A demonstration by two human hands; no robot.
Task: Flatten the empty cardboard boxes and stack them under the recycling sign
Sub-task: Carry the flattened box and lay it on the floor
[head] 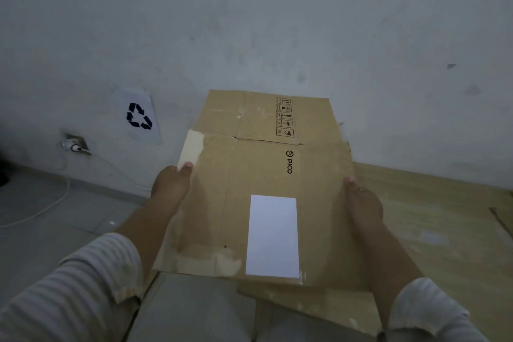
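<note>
Two bare hands are gripping a flattened brown cardboard box [258, 203] by its opposite side edges above a grey tiled floor [55, 216], in front of a scuffed pale wall [249, 22]. To the right, a light wood-grain surface [430, 216] is meeting the wall's foot. The left hand [170, 186] is clamping the left edge beside a torn pale strip, thumb lying on top; the right hand [363, 200] is clamping the right edge likewise, its fingers [350, 181] curling over the board. The box's long axis is running away from the person toward the wall, its black "PICO" print reading sideways and a white rectangular label [273, 234] sitting near its close end. Its far end is overlapping a second flattened brown carton [263, 116] printed with handling symbols, which is lying against the wall. A white recycling sign [138, 115] is hanging on the wall to the left, well apart from both cartons. Below it, a wall socket [75, 143] is feeding a white cable [47, 208] across the floor. More cardboard [305, 302] is lying beneath the near edge.
</note>
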